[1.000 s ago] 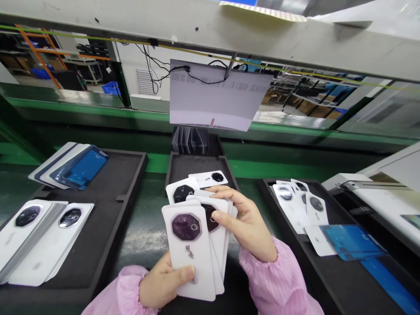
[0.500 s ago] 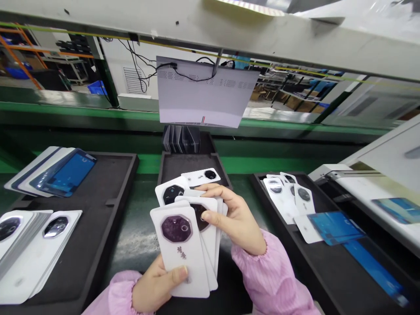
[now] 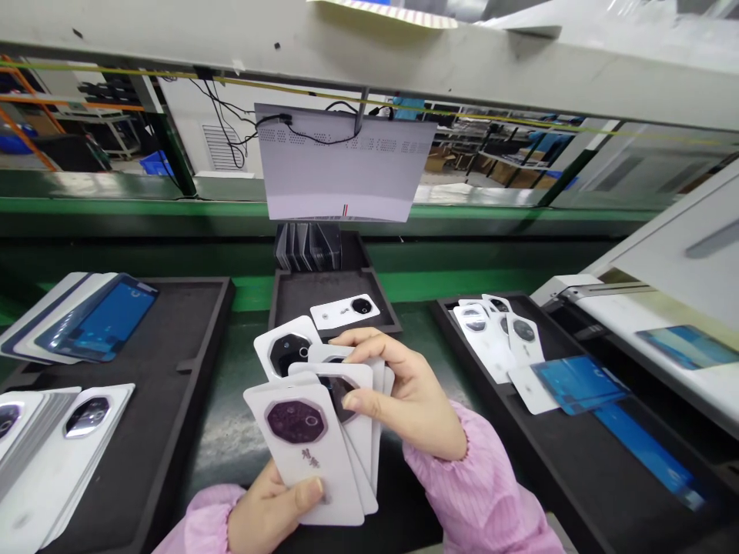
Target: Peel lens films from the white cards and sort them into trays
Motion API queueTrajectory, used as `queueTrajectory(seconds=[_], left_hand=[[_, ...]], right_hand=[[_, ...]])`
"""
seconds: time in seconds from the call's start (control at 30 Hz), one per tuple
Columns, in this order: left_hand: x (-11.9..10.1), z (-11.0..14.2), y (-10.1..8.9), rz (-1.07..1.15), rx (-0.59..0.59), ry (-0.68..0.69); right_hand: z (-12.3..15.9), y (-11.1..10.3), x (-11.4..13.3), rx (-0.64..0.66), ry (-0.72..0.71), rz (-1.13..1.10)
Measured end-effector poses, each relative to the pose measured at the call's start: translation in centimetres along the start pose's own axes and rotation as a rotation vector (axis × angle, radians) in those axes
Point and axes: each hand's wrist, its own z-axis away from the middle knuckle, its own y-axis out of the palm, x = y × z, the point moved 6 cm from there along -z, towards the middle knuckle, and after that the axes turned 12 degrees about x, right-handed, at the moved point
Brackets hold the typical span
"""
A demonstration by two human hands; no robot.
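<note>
In front of me is a fanned bunch of white phone back panels [image 3: 309, 462], each with a dark octagonal camera area. My left hand [image 3: 271, 500] grips the bunch at its lower left, thumb on the front panel. My right hand [image 3: 404, 388] pinches the upper right of the panels behind, thumb in front and fingers on the far side. One panel [image 3: 287, 348] sticks out at the upper left of the fan; its lower part is hidden. Just beyond the bunch, a single white panel [image 3: 345, 311] lies in the middle black tray [image 3: 323, 285].
In the left tray [image 3: 173, 308] are stacked white panels [image 3: 63, 462] and blue-filmed sheets [image 3: 109, 315]. More white panels [image 3: 490, 338] and blue film pieces [image 3: 580, 385] lie in the right tray [image 3: 554, 462]. Dark sheets [image 3: 308, 246] stand behind, below a monitor [image 3: 346, 169].
The panel at the upper left of the fan sticks out farther to the left. Both hands keep their hold, and the whole view has shifted slightly.
</note>
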Motion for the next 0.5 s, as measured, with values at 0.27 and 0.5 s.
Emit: queueTrajectory(seconds=[0.27,0.5], left_hand=[[-0.3,0.2,-0.1,-0.008,-0.063,0.055],[-0.4,0.0,0.8,0.134,-0.030,0.001]], right_hand=[[0.1,0.0,0.6,0.032,-0.026,-0.083],[-0.4,-0.8,-0.8,0.080,0.080,-0.372]])
